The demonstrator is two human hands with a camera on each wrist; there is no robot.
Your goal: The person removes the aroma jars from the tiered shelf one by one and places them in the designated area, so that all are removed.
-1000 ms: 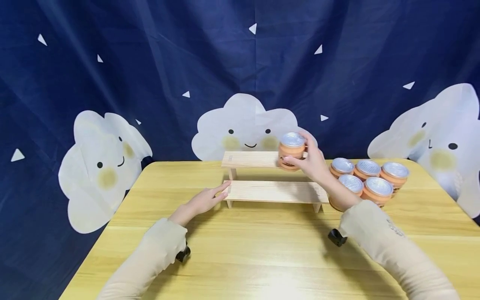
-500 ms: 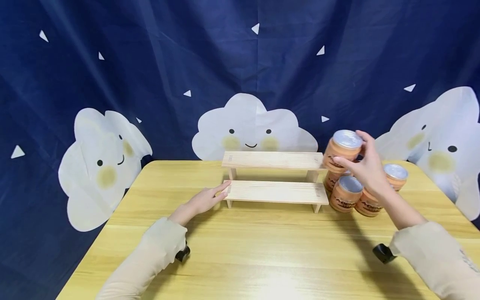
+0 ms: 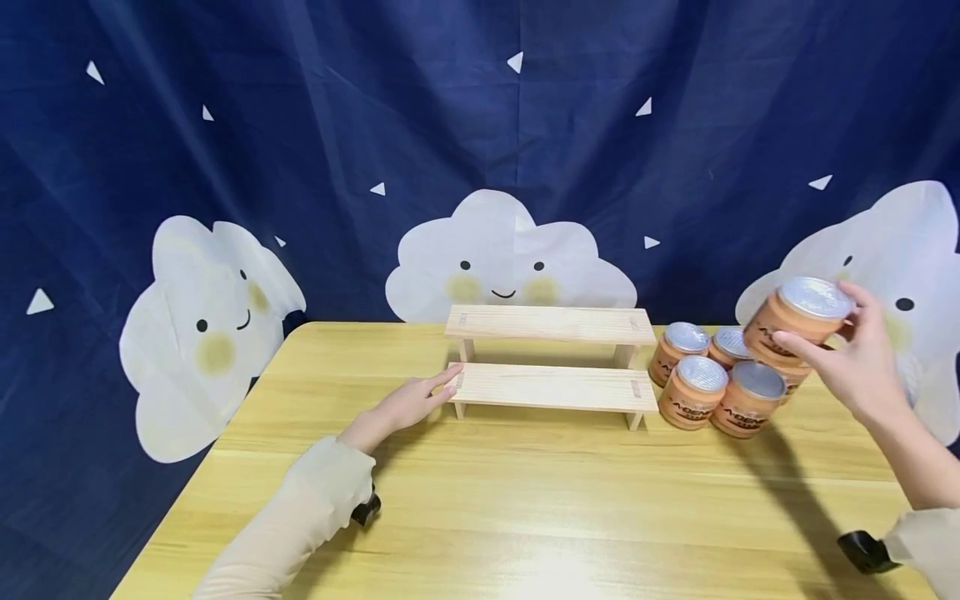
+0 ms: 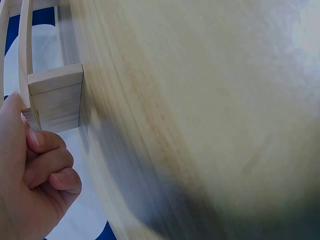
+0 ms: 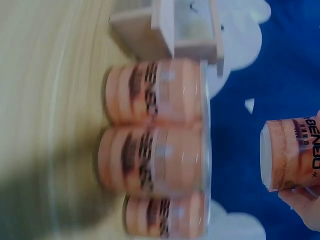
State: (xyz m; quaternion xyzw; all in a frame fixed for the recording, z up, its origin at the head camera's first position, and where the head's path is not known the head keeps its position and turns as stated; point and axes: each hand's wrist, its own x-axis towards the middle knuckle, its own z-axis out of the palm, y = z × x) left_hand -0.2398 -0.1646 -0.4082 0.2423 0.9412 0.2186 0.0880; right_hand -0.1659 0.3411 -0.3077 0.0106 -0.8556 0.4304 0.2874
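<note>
My right hand (image 3: 862,358) holds an orange jar (image 3: 787,325) with a silver lid, raised and slightly tilted above a group of matching jars (image 3: 692,402). In the right wrist view the held jar (image 5: 290,155) is at the right edge, with fingertips under it and most of the hand out of frame. A two-tier pale wooden rack (image 3: 551,386) stands left of the group, both boards bare. My left hand (image 3: 405,402) grips the left end of its lower board; in the left wrist view the board's end (image 4: 31,116) lies between the fingers, the others curled below.
Several jars stand close together on the wooden table (image 3: 480,500), just right of the rack. A dark blue curtain (image 3: 337,125) with white clouds hangs behind the table's far edge. A black wrist camera (image 3: 866,552) hangs below the right sleeve.
My right hand has carried the jar from the right end of the upper board rightward, over the group, to its far right side. The left hand and rack have stayed put.
</note>
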